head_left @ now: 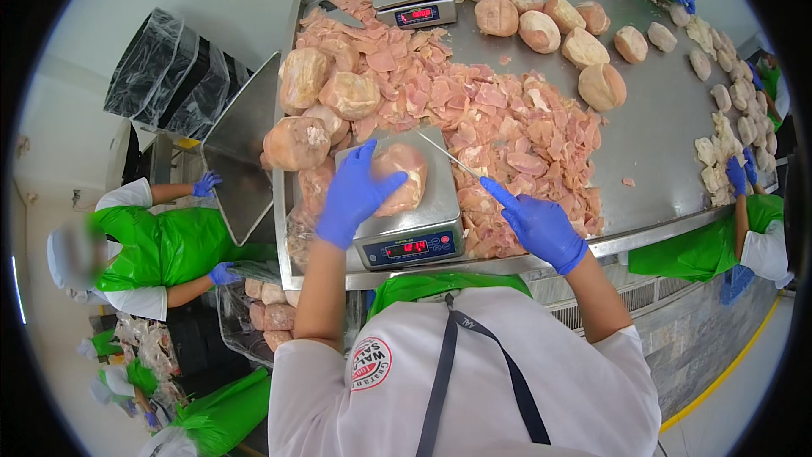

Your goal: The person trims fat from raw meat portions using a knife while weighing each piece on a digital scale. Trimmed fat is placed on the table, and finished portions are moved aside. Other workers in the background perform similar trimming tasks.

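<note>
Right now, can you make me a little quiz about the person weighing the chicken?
1. True or false: the left hand rests on a bag of chicken sitting on the scale.
2. What does the right hand hold? A) a knife B) a spoon C) a brush
3. Fill in: both hands wear ____ gloves.

Key: 1 true. 2 A, a thin-bladed knife pointing toward the bag over the pile of chicken slices. 3 blue.
</note>
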`<move>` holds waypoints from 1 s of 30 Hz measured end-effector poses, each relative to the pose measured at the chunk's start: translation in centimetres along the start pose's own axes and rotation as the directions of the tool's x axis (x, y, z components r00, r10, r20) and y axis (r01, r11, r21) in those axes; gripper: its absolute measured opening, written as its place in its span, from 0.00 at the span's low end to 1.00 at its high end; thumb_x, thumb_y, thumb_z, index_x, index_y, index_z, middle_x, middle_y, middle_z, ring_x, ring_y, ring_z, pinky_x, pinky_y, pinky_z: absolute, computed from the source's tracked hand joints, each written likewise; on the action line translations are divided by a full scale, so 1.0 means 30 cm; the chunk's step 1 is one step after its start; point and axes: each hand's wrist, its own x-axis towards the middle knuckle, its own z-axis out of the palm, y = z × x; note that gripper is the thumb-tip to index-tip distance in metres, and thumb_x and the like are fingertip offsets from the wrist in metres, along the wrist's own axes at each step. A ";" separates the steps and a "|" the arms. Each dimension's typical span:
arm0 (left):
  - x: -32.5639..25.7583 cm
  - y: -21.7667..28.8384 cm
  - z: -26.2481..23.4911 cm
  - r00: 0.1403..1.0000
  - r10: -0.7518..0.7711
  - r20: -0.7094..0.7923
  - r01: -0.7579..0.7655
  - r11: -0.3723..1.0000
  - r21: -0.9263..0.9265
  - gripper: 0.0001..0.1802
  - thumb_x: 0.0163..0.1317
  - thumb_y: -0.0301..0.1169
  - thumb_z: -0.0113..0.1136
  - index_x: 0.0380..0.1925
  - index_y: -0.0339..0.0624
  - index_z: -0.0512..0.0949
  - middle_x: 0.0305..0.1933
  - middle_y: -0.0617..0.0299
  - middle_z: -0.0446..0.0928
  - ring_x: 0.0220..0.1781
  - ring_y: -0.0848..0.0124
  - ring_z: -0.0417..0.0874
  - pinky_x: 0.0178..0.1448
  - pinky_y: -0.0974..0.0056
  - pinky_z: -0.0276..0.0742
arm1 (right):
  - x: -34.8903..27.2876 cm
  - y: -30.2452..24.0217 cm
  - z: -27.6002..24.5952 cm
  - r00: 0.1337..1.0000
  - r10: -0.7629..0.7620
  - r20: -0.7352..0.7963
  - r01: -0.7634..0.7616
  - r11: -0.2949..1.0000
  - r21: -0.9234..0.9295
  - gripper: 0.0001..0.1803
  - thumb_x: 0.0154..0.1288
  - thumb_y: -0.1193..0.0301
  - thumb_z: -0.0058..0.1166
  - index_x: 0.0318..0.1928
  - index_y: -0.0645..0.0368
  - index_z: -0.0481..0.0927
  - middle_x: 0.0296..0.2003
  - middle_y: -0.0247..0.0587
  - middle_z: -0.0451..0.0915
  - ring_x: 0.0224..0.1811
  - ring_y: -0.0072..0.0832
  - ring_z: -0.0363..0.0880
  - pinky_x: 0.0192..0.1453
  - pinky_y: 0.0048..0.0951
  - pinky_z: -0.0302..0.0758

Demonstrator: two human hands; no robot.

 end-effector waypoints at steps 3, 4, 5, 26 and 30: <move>-0.020 0.050 0.022 0.999 -0.009 -0.034 0.014 0.991 0.136 0.52 0.54 0.61 0.72 0.68 0.33 0.69 0.67 0.42 0.75 0.70 0.49 0.74 0.72 0.52 0.70 | -0.010 -0.024 -0.067 0.998 -0.061 0.017 0.062 0.994 -0.094 0.44 0.69 0.69 0.55 0.81 0.33 0.52 0.28 0.45 0.78 0.27 0.43 0.81 0.30 0.46 0.78; -0.019 0.062 0.032 0.999 -0.004 -0.053 0.013 0.984 0.176 0.52 0.54 0.61 0.71 0.67 0.32 0.70 0.66 0.42 0.76 0.68 0.49 0.75 0.71 0.51 0.72 | -0.013 -0.032 -0.089 0.995 -0.091 0.027 0.094 0.986 -0.135 0.45 0.68 0.69 0.56 0.81 0.32 0.51 0.27 0.45 0.78 0.25 0.42 0.81 0.28 0.45 0.77; -0.020 0.068 0.039 0.997 0.002 -0.072 0.013 0.976 0.216 0.51 0.54 0.62 0.71 0.66 0.32 0.71 0.65 0.42 0.77 0.66 0.48 0.76 0.70 0.51 0.73 | -0.012 -0.038 -0.103 0.992 -0.121 0.038 0.126 0.977 -0.175 0.47 0.67 0.69 0.57 0.81 0.31 0.50 0.27 0.44 0.78 0.23 0.41 0.80 0.25 0.44 0.77; -0.016 0.110 0.041 0.990 -0.053 -0.130 0.080 0.974 0.213 0.47 0.53 0.61 0.70 0.62 0.34 0.74 0.62 0.43 0.77 0.64 0.48 0.77 0.67 0.50 0.74 | 0.320 -0.090 0.069 0.976 -0.095 0.197 -0.016 0.867 0.498 0.38 0.77 0.70 0.41 0.82 0.40 0.44 0.40 0.65 0.83 0.36 0.57 0.84 0.46 0.54 0.80; -0.019 0.113 0.032 0.992 -0.049 -0.119 0.071 0.979 0.192 0.46 0.53 0.61 0.70 0.62 0.35 0.75 0.62 0.44 0.77 0.64 0.49 0.77 0.67 0.50 0.75 | 0.146 -0.070 0.025 0.917 -0.009 0.400 -0.272 0.719 0.640 0.39 0.78 0.69 0.44 0.82 0.40 0.43 0.35 0.66 0.81 0.32 0.55 0.82 0.43 0.50 0.79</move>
